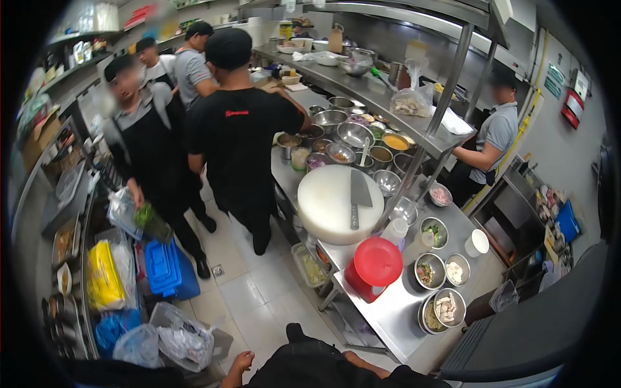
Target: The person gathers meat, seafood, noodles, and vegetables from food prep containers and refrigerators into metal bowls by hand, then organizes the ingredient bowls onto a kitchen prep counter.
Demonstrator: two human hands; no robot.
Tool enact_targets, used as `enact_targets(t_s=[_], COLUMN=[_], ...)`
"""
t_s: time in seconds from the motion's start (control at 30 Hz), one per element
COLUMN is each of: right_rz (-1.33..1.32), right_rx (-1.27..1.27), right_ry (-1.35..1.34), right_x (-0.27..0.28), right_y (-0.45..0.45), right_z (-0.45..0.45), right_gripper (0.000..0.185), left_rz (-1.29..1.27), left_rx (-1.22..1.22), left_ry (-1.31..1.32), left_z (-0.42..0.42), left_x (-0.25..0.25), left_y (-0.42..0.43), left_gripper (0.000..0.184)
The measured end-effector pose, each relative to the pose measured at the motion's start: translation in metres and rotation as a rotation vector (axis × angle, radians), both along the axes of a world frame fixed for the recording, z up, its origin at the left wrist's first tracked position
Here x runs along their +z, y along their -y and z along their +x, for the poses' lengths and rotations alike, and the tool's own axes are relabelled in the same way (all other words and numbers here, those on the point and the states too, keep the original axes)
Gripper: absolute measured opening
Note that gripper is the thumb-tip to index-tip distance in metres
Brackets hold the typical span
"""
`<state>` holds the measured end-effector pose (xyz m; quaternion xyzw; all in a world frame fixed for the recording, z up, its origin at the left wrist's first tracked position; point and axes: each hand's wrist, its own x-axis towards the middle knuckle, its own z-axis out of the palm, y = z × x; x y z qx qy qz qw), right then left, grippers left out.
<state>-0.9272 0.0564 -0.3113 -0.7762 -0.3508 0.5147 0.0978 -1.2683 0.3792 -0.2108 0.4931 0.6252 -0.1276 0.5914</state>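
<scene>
At the bottom of the view, my left hand (242, 361) hangs beside my dark clothing, its fingers curled, and I see nothing in it. My right hand (352, 359) is largely hidden by my clothing, so its fingers do not show. Nearest to it is the steel table (391, 326). A red container with a lid (373, 266) stands on this table. Behind that, a cleaver (359, 197) lies on a thick round white chopping board (323, 204). Metal bowls of food, including one with pale strips (449, 307), sit to the right.
Several co-workers stand around: one in a black shirt (239, 136), one holding a bag of greens (152, 123), another across the counter (495, 136). Blue bin (169, 268) and plastic bags (184, 339) are at the left. Tiled floor (259, 291) runs between.
</scene>
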Motion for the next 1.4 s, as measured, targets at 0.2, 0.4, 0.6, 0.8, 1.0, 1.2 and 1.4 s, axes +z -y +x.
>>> enact_targets(t_s=[0.2, 0.4, 0.6, 0.8, 1.0, 1.2, 1.4], right_rz=[-0.093, -0.208, -0.141, 0.068, 0.723, 0.974, 0.186], right_rx=[-0.349, -0.534, -0.529, -0.694, -0.715, -1.230, -1.243], right_ry=[0.045, -0.006, 0.201, -0.124, 0.254, 0.593, 1.188], right_x=[0.042, 0.036, 0.084, 0.266, 0.416, 0.383, 0.337], right_y=[-0.099, -0.133, -0.179, -0.282, -0.369, -0.394, -0.396], right_z=[0.025, 0.032, 0.009, 0.057, 0.165, 0.375, 0.515], right_gripper=[0.037, 0.024, 0.030, 0.040, 0.025, 0.036, 0.087], left_rz=[-0.322, -0.135, 0.064, 0.131, 0.153, 0.172, 0.160], left_rx=[-0.040, -0.438, -0.665, -0.587, -0.647, -0.615, -0.479], left_ry=[0.157, 0.025, -0.044, -0.062, 0.055, 0.064, -0.012], left_z=[0.019, 0.061, 0.142, 0.226, 0.305, 0.344, 0.323], left_x=[-0.011, -0.031, -0.044, -0.021, -0.037, -0.001, 0.000], left_y=[-0.072, -0.160, -0.292, -0.380, -0.401, -0.405, -0.417], left_gripper=[0.062, 0.070, 0.061, 0.052, 0.052, 0.054, 0.055])
